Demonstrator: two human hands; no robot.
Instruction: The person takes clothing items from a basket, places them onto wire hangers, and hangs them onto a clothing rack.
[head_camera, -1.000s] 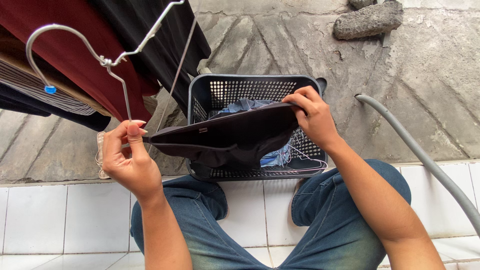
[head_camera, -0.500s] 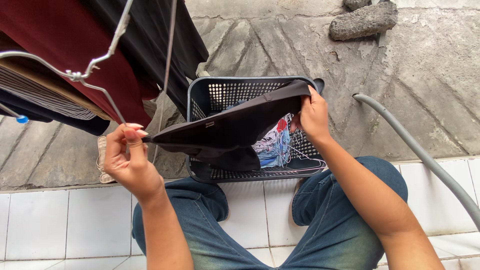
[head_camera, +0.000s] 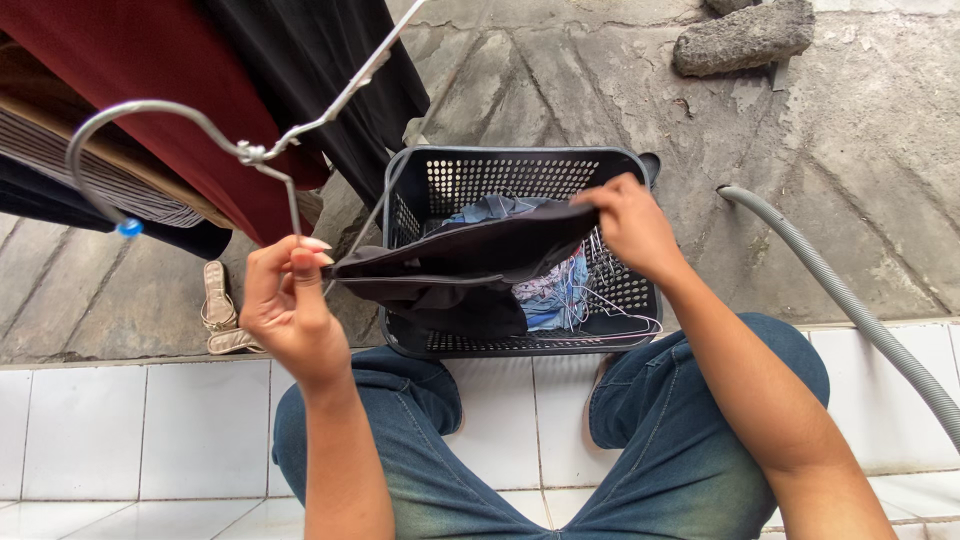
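Fingers of the left hand (head_camera: 290, 305) pinch a wire hanger (head_camera: 250, 152) and one edge of the dark garment (head_camera: 460, 265); the right hand (head_camera: 630, 225) grips the far edge, stretching it flat above the black laundry basket (head_camera: 520, 170), seemingly to thread the hanger in.

A grey corrugated hose (head_camera: 850, 300) runs diagonally across the cracked concrete ground (head_camera: 560, 90) at the right. A rough stone (head_camera: 745, 38) lies at the top. A beige sandal (head_camera: 218, 310) sits on the left, beneath hanging maroon cloth (head_camera: 150, 70) and black cloth (head_camera: 320, 70). White tiles (head_camera: 140, 430) cover the foreground.
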